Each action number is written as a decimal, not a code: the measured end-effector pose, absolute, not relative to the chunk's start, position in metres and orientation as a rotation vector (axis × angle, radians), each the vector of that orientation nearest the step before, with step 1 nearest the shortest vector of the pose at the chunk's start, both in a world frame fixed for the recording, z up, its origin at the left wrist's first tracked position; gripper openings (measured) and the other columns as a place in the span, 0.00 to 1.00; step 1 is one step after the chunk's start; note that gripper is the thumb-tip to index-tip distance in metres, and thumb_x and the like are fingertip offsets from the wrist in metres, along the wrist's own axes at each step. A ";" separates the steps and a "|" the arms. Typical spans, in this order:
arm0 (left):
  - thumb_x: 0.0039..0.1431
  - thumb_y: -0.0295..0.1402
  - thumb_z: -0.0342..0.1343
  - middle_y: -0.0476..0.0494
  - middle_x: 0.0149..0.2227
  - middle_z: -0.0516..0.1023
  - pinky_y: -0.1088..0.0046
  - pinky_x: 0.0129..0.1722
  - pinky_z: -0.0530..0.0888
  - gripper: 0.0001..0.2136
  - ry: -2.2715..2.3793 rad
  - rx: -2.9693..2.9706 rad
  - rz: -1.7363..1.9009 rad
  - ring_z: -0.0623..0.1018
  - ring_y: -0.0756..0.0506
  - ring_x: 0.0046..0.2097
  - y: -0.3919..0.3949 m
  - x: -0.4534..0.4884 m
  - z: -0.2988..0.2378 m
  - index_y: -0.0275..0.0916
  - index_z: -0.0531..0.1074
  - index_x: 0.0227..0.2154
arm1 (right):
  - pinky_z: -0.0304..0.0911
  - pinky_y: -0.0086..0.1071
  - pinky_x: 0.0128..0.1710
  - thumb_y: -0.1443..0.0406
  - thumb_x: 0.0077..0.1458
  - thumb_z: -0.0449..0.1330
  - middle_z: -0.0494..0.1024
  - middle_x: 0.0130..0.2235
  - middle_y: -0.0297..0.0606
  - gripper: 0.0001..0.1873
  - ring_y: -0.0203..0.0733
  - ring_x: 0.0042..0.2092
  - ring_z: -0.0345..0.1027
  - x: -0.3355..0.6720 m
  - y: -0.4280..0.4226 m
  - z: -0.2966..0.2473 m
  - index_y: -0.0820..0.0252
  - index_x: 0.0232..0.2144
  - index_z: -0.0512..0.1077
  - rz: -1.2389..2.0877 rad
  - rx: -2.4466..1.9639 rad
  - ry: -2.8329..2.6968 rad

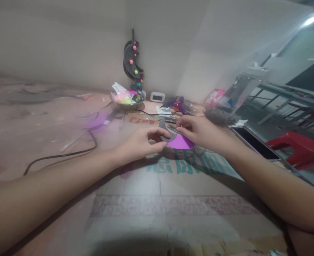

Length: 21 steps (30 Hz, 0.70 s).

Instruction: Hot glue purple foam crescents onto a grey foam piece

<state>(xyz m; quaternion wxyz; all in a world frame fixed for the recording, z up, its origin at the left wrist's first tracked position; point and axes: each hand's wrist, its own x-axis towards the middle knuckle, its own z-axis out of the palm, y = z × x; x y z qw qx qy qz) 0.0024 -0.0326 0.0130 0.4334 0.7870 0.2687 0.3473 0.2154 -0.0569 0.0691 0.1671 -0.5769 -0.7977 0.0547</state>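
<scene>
My left hand (153,139) is closed, thumb and fingers pinching a small grey curved felt-like piece (162,124). Just beside it, a bright purple piece with a rounded lower edge (181,143) is partly under the grey piece and my fingers. My right hand (191,127) reaches in from the right with thumb and fingertips pressed together over the purple piece's upper edge. What those fingertips hold is too small to make out. Both hands are above a cardboard sheet with green printed characters (186,165).
Behind stand a bowl of coloured scraps (128,99), a grey crescent decorated with pompoms (131,60), a white digital clock (157,96) and a blue glue gun (177,103). Grey yarn (221,116) and a phone (255,143) lie right. A black cable (63,155) crosses the left.
</scene>
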 end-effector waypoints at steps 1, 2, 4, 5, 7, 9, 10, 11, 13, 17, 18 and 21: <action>0.53 0.31 0.57 0.44 0.39 0.78 0.71 0.38 0.75 0.10 0.672 1.957 0.862 0.77 0.48 0.37 -0.033 0.002 0.013 0.39 0.75 0.39 | 0.53 0.29 0.28 0.63 0.56 0.55 0.76 0.29 0.34 0.06 0.36 0.28 0.66 0.215 -0.057 0.069 0.59 0.34 0.71 0.154 -1.645 -2.270; 0.53 0.32 0.57 0.45 0.38 0.78 0.71 0.38 0.75 0.10 0.674 1.953 0.856 0.77 0.48 0.36 -0.033 0.002 0.013 0.39 0.75 0.39 | 0.53 0.29 0.28 0.63 0.57 0.55 0.76 0.29 0.35 0.06 0.36 0.28 0.66 0.215 -0.057 0.070 0.59 0.34 0.71 0.155 -1.648 -2.271; 0.53 0.31 0.56 0.45 0.36 0.79 0.72 0.36 0.75 0.10 0.679 1.947 0.841 0.77 0.48 0.35 -0.032 0.002 0.012 0.39 0.75 0.39 | 0.53 0.29 0.28 0.63 0.57 0.55 0.76 0.28 0.35 0.06 0.36 0.28 0.66 0.214 -0.057 0.071 0.59 0.33 0.71 0.154 -1.651 -2.271; 0.53 0.31 0.56 0.46 0.36 0.79 0.72 0.36 0.75 0.11 0.684 1.944 0.836 0.77 0.48 0.35 -0.032 0.002 0.012 0.39 0.75 0.39 | 0.53 0.29 0.28 0.64 0.56 0.55 0.76 0.28 0.35 0.06 0.36 0.28 0.66 0.214 -0.057 0.071 0.59 0.33 0.71 0.155 -1.653 -2.272; 0.53 0.31 0.57 0.46 0.35 0.79 0.72 0.35 0.75 0.10 0.694 1.936 0.839 0.78 0.48 0.35 -0.033 0.002 0.013 0.39 0.76 0.39 | 0.53 0.29 0.28 0.64 0.56 0.56 0.75 0.28 0.34 0.06 0.36 0.28 0.66 0.214 -0.057 0.071 0.59 0.33 0.71 0.159 -1.656 -2.270; 0.53 0.31 0.57 0.45 0.36 0.79 0.72 0.35 0.75 0.10 0.702 1.925 0.855 0.78 0.48 0.35 -0.033 0.002 0.013 0.38 0.76 0.39 | 0.53 0.29 0.28 0.64 0.56 0.56 0.76 0.28 0.35 0.06 0.36 0.28 0.66 0.214 -0.057 0.071 0.59 0.33 0.71 0.166 -1.656 -2.271; 0.53 0.31 0.57 0.45 0.36 0.79 0.72 0.36 0.75 0.10 0.705 1.919 0.862 0.78 0.48 0.35 -0.033 0.002 0.013 0.38 0.76 0.38 | 0.53 0.29 0.28 0.64 0.57 0.56 0.76 0.28 0.34 0.06 0.36 0.28 0.66 0.214 -0.057 0.070 0.59 0.34 0.71 0.168 -1.657 -2.273; 0.53 0.31 0.57 0.45 0.36 0.79 0.72 0.36 0.75 0.10 0.707 1.913 0.867 0.78 0.48 0.35 -0.033 0.002 0.013 0.38 0.76 0.38 | 0.54 0.29 0.28 0.64 0.57 0.56 0.76 0.28 0.34 0.06 0.36 0.28 0.66 0.215 -0.057 0.070 0.59 0.34 0.71 0.169 -1.657 -2.274; 0.53 0.31 0.57 0.45 0.36 0.79 0.72 0.36 0.75 0.09 0.704 1.906 0.869 0.77 0.48 0.35 -0.033 0.003 0.013 0.38 0.76 0.38 | 0.54 0.29 0.29 0.64 0.57 0.56 0.75 0.29 0.34 0.06 0.36 0.28 0.66 0.215 -0.057 0.070 0.59 0.33 0.71 0.169 -1.652 -2.277; 0.54 0.32 0.56 0.45 0.37 0.79 0.70 0.38 0.75 0.09 0.696 1.934 0.876 0.77 0.47 0.37 -0.033 0.001 0.012 0.38 0.76 0.37 | 0.53 0.29 0.28 0.64 0.56 0.56 0.75 0.29 0.34 0.06 0.36 0.28 0.65 0.215 -0.058 0.072 0.59 0.33 0.71 0.176 -1.642 -2.283; 0.54 0.32 0.56 0.44 0.37 0.79 0.70 0.39 0.75 0.09 0.695 1.948 0.874 0.77 0.47 0.38 -0.032 0.001 0.012 0.38 0.76 0.37 | 0.53 0.29 0.28 0.64 0.56 0.56 0.75 0.29 0.34 0.06 0.36 0.28 0.65 0.215 -0.058 0.073 0.59 0.33 0.71 0.173 -1.645 -2.287; 0.55 0.30 0.54 0.43 0.41 0.78 0.69 0.41 0.74 0.11 0.664 1.973 0.857 0.77 0.46 0.41 -0.029 0.000 0.010 0.38 0.74 0.40 | 0.52 0.29 0.28 0.64 0.56 0.56 0.75 0.28 0.34 0.06 0.36 0.28 0.65 0.214 -0.058 0.069 0.59 0.33 0.72 0.136 -1.649 -2.305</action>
